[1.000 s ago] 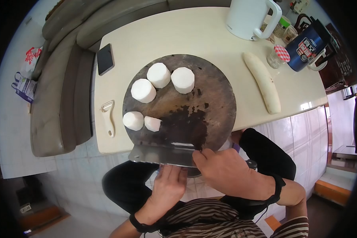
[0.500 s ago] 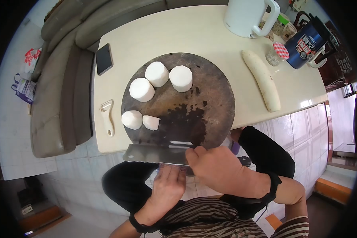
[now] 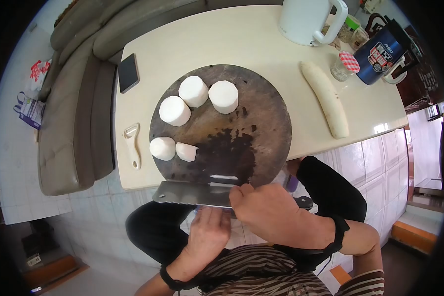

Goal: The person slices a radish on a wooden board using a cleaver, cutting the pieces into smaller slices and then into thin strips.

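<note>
My right hand (image 3: 269,212) is wrapped round the handle of a cleaver (image 3: 192,193), whose wide blade reaches left across the near edge of the round chopping board (image 3: 266,128). My left hand (image 3: 210,229) is closed just on the near side of the blade, fingers together; the blade hides the fingertips and whatever they hold. A thin white slice (image 3: 224,177) lies on the board beyond the blade. Several peeled daikon chunks (image 3: 175,111) stand at the far left of the board. Two smaller daikon pieces (image 3: 163,149) sit side by side at its left.
A long whole daikon (image 3: 325,98) lies on the table (image 3: 182,39) right of the board. Left are a peeler (image 3: 133,148) and a phone (image 3: 129,73). A white kettle (image 3: 303,22), glass jar (image 3: 343,69) and blue flask (image 3: 382,52) stand at the back right.
The cleaver blade has tilted slightly, showing more of its face. Both hands stay in nearly the same place; the board's pieces have not moved on it.
</note>
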Motion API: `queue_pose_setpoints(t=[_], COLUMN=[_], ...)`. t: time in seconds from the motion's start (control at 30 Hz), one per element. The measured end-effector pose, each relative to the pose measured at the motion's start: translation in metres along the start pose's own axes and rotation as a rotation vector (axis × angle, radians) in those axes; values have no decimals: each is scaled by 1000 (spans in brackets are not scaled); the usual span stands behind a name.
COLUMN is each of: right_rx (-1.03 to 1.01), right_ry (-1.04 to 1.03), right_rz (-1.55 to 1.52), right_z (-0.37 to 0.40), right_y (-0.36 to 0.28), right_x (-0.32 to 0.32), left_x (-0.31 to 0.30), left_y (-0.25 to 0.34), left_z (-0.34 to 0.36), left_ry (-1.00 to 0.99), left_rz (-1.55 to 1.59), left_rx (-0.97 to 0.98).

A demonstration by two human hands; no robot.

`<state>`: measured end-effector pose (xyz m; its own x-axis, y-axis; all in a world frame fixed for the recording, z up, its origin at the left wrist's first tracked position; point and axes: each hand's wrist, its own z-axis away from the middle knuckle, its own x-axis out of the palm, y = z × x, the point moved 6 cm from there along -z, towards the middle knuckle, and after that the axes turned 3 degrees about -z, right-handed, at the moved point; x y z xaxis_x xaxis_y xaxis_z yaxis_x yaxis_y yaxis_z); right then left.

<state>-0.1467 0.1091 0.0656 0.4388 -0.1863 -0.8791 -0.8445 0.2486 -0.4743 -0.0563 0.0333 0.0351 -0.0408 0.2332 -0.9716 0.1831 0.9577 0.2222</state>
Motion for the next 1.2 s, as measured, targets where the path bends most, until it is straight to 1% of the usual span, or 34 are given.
queue_pose_setpoints(t=[0.03, 0.1, 0.17, 0.2, 0.23, 0.3, 0.43, 0.5, 0.73, 0.8, 0.83, 0.87, 0.93, 1.0, 1.13, 1.2], right_rx=[21, 39, 61, 59, 55, 47, 75, 81, 12, 2, 19, 37, 38, 43, 39, 47], right_ry=[24, 51, -40, -42, -40, -34, -77, -93, 14, 32, -4, -41, -54, -69, -77, -90], right_rz=[-3, -9, 18, 22, 4, -22, -7, -4, 6, -11, -13, -16, 17, 42, 12, 7], right_z=[0, 1, 3, 5, 7, 8, 9, 7, -1, 1, 3, 5, 7, 6, 4, 1], right_y=[2, 3, 6, 5, 2, -3, -2, -1, -1, -1, -1, -1, -3, -3, -1, -2], right_x=[2, 0, -3, -6, -9, -11, -9, -6, 7, 4, 2, 1, -2, -2, -4, 0], left_x=[1, -1, 2, 2, 2, 3, 4, 4, 2, 1, 2, 5, 8, 8, 6, 7], left_y=[1, 0, -1, -2, -1, -2, -3, -1, 0, -1, 0, -2, -5, -8, -7, -9], left_z=[-1, -1, 1, 1, 2, 5, 4, 4, 4, 5, 7, 8, 9, 10, 6, 7], left_ry=[2, 111, 123, 137, 139, 75, 107, 71, 76, 113, 116, 92, 69, 99, 131, 119], left_rz=[-3, 12, 37, 63, 62, 79, 92, 48, 20, 53, 51, 105, 157, 226, 215, 229], left_rx=[0, -2, -14, -31, -35, -40, -70, -20, 5, -16, -19, -61, -106, -146, -130, -167])
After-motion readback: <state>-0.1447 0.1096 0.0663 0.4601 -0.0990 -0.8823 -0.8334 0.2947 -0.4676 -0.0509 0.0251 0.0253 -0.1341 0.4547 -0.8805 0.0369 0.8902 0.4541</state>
